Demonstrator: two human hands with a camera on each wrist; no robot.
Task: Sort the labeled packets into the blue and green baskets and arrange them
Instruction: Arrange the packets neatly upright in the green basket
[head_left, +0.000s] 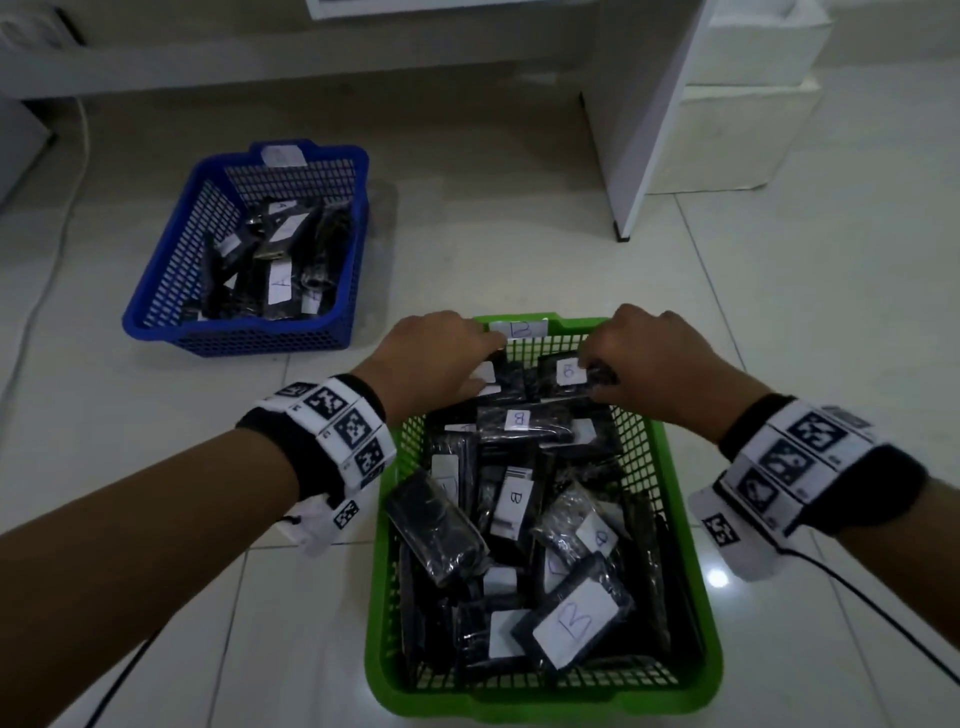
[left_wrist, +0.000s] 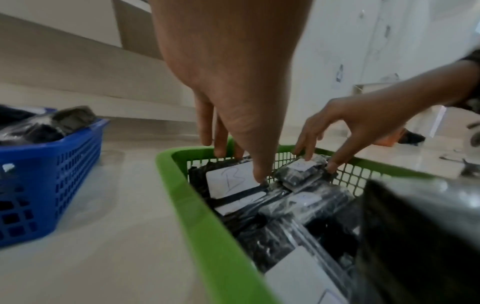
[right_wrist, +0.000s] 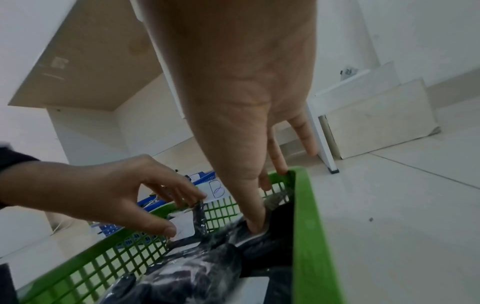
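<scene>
The left hand (head_left: 434, 358) reached into the far end of the green basket (head_left: 680, 525), thumb and fingers pinching a black packet (left_wrist: 233, 185) whose white label read B; that packet stood on edge against the far mesh wall. The right hand (head_left: 649, 358) was beside it, fingers curled down over a second B-labeled packet (head_left: 566, 376), thumb on its near side and fingertips (left_wrist: 307, 157) on its top, gripping it at the far right of the basket. The two hands were near each other but apart. Both wrists wore black bands with white strips of square printed markers (head_left: 348, 431).

The green basket sat on the white tiled floor (head_left: 519, 249) and was filled with black plastic-wrapped packets (head_left: 514, 499) lying at mixed angles, several showing B labels; a paper tag marked B (head_left: 519, 330) was fixed to its far rim. To the far left, well apart, stood the blue basket (head_left: 156, 312) holding a smaller heap of packets, one labeled A (head_left: 280, 283), with a paper tag (head_left: 283, 155) on its far rim. A white cabinet panel (head_left: 660, 114) stood on the floor beyond, to the right.
</scene>
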